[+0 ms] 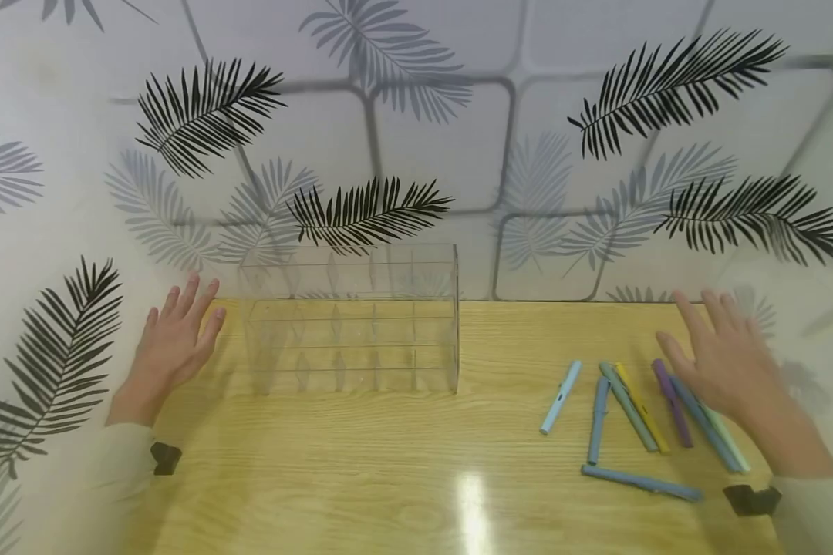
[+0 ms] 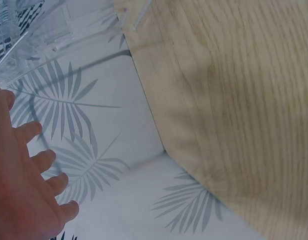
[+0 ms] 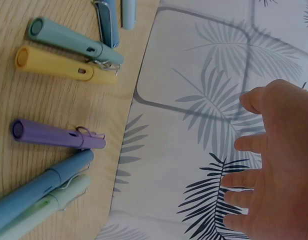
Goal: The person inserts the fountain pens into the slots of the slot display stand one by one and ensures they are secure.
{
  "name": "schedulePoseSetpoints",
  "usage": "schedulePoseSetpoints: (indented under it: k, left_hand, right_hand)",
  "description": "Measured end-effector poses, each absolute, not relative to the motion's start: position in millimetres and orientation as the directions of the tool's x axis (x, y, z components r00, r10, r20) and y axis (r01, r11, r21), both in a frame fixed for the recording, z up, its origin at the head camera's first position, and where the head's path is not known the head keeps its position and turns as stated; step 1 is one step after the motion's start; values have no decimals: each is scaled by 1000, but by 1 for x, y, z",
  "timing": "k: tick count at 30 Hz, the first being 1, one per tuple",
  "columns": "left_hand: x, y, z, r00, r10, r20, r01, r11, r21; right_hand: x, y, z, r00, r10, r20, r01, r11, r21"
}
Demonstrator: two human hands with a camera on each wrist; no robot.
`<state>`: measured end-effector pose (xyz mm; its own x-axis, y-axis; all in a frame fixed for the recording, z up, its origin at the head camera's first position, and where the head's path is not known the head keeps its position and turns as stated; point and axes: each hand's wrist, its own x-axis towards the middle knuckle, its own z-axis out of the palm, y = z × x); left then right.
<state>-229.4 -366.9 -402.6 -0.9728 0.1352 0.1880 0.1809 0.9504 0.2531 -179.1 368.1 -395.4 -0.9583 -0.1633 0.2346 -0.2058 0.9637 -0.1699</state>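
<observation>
My left hand [image 1: 171,344], fingers spread and holding nothing, is at the left of a clear plastic rack [image 1: 456,331] divided into rows of compartments. In the left wrist view that hand [image 2: 21,180] has its fingers apart. On the right my other hand [image 1: 732,366] is also spread and holds nothing, close by several capped pens. A purple pen [image 1: 672,403], a blue pen [image 1: 706,424] and a pale green pen [image 1: 729,439] lie nearest to it. Farther left are a yellow pen [image 1: 642,407], a green pen [image 1: 628,406] and a light blue pen [image 1: 561,397].
Two more blue pens lie on the wooden table [image 1: 389,470], one pointing away [image 1: 598,420] and another nearly crosswise [image 1: 642,482]. A white leaf-patterned cloth [image 1: 444,146] covers the area behind and beside the wood. Dark wrist straps [image 1: 165,458] show at both sleeves.
</observation>
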Motion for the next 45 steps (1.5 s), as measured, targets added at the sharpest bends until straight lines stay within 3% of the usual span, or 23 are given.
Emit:
schedulePoseSetpoints:
  k: [15, 22, 32, 38, 45]
  left_hand:
    - [-217, -361, -421, -949, 89, 302, 190, 926, 325]
    - [-208, -353, -432, -936, 52, 347, 216, 864, 454]
    - [-202, -335, -443, -900, -10, 436, 305, 700, 645]
    - [-194, -327, -451, -926, -55, 373, 276, 573, 771]
    - [-193, -316, -459, -943, -18, 332, 282, 486, 827]
  right_hand:
    - [-137, 365, -405, -933, -112, 342, -207, 945, -255]
    - [-117, 362, -419, -925, -103, 367, -221, 929, -295]
    - [-88, 357, -442, -953, -68, 295, -215, 837, -504]
    - [-75, 353, -454, -977, -18, 214, -144, 797, -587]
    - [-58, 358, -475, -986, 64, 151, -54, 741, -669]
